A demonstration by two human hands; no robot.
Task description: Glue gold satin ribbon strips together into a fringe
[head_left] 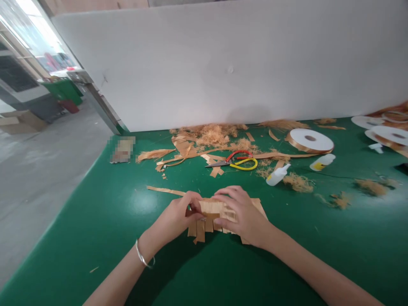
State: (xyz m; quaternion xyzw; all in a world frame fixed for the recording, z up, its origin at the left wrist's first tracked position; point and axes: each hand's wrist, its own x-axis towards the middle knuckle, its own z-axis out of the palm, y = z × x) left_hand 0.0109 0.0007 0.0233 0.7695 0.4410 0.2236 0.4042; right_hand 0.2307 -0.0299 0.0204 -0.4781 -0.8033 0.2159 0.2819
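A small woven piece of tan ribbon strips (211, 207) lies on the green table, its short strip ends fanning out toward me and to the right. My left hand (182, 214), with a bangle on the wrist, pinches the left end of the piece between thumb and fingers. A long loose strip (164, 190) runs out leftward from behind that hand. My right hand (244, 214) is curled over the right part of the weave, thumb at the near side and fingers at the far side. Its palm hides some of the strips.
Scissors (234, 162) with one red and one yellow handle lie beyond the weave among ribbon scraps and frayed fibre (213, 135). Two white bottles (278, 175) and a ribbon spool (310, 140) are to the right. A white panel (223, 63) stands along the table's back edge.
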